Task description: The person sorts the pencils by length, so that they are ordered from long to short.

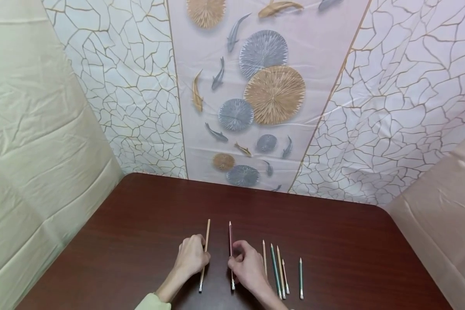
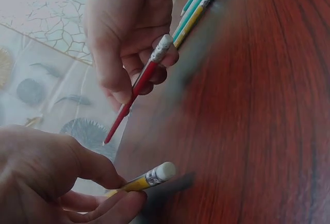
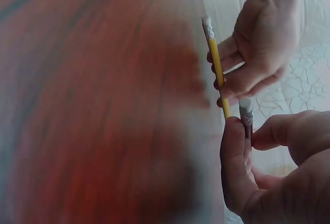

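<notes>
My left hand (image 1: pixel 191 255) pinches a yellow pencil (image 1: pixel 207 234) between thumb and fingers, its white eraser end toward me. To the right of it, my right hand (image 1: pixel 249 265) grips a red pencil (image 1: pixel 230 237) that also points away from me. In the left wrist view the red pencil (image 2: pixel 142 85) slants between the right thumb and fingers, and the yellow pencil's eraser (image 2: pixel 166 171) sticks out of the left hand. The right wrist view shows the yellow pencil (image 3: pixel 217 64) in the left fingers; the right fingers partly hide the red one.
Right of my right hand lie several pencils: a tan one (image 1: pixel 264 254), a green one (image 1: pixel 275 269), a yellow one (image 1: pixel 280 271), a short one (image 1: pixel 285 275) and a short green one (image 1: pixel 301 277) set apart. Patterned cloth (image 1: pixel 236 142) hangs behind the dark brown table (image 1: pixel 147 215).
</notes>
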Action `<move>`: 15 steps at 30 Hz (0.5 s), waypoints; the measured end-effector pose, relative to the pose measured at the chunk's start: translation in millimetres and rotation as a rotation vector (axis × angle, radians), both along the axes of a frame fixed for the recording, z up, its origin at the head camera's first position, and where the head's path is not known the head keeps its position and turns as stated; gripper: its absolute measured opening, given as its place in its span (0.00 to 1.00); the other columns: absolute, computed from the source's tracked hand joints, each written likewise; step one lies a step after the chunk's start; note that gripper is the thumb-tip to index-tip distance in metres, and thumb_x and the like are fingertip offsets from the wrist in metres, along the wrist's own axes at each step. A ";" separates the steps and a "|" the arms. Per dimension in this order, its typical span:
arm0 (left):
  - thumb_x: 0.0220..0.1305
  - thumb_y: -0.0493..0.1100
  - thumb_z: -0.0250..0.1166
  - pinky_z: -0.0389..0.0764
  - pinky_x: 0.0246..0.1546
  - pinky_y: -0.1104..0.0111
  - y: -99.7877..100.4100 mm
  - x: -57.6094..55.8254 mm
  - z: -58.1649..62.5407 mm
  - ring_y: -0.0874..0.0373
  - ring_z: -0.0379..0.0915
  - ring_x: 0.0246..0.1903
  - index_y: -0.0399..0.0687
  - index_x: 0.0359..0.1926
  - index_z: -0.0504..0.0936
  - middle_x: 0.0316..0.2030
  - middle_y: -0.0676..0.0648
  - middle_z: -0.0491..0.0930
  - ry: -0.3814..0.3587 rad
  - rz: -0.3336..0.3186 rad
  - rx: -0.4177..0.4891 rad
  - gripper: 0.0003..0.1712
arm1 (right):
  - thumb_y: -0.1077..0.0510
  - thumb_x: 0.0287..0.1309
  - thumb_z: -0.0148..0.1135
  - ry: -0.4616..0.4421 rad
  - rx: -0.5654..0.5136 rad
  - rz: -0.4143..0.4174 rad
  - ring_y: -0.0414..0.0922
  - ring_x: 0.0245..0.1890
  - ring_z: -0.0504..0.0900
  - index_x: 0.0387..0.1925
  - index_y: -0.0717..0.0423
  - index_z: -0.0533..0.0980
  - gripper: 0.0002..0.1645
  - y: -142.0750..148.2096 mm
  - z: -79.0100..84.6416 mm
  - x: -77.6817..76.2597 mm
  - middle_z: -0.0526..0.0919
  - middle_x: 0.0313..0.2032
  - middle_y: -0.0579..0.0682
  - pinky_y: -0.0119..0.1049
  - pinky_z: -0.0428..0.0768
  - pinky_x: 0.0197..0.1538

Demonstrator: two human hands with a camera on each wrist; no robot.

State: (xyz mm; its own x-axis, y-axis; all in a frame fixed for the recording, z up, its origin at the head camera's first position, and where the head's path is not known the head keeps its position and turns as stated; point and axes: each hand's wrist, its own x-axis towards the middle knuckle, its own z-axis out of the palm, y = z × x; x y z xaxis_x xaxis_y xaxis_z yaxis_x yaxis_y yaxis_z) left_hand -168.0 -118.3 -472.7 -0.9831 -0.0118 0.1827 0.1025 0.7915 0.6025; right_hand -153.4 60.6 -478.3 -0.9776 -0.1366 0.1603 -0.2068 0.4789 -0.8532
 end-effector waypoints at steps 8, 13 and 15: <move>0.38 0.32 0.67 0.77 0.29 0.53 -5.5 -1.4 -2.2 0.50 0.74 0.23 0.42 0.25 0.77 0.19 0.51 0.72 0.005 -0.014 -0.012 0.09 | 0.69 0.45 0.63 -0.009 0.040 -0.001 0.33 0.07 0.72 0.42 0.63 0.77 0.18 -15.5 -2.3 -1.5 0.77 0.16 0.40 0.32 0.73 0.16; 0.38 0.31 0.66 0.77 0.27 0.54 -6.5 -1.3 -3.7 0.51 0.73 0.22 0.42 0.25 0.77 0.19 0.51 0.72 0.008 -0.014 -0.010 0.09 | 0.70 0.44 0.61 0.001 0.037 0.019 0.33 0.06 0.72 0.41 0.65 0.77 0.17 -24.3 -2.6 -1.1 0.78 0.14 0.39 0.32 0.74 0.16; 0.38 0.30 0.66 0.77 0.26 0.54 -5.7 -0.6 -4.7 0.50 0.74 0.22 0.41 0.25 0.77 0.19 0.50 0.72 0.011 -0.007 -0.007 0.09 | 0.70 0.44 0.61 0.008 0.037 0.030 0.33 0.06 0.72 0.41 0.66 0.77 0.17 -27.0 -2.5 -1.0 0.78 0.14 0.39 0.31 0.74 0.17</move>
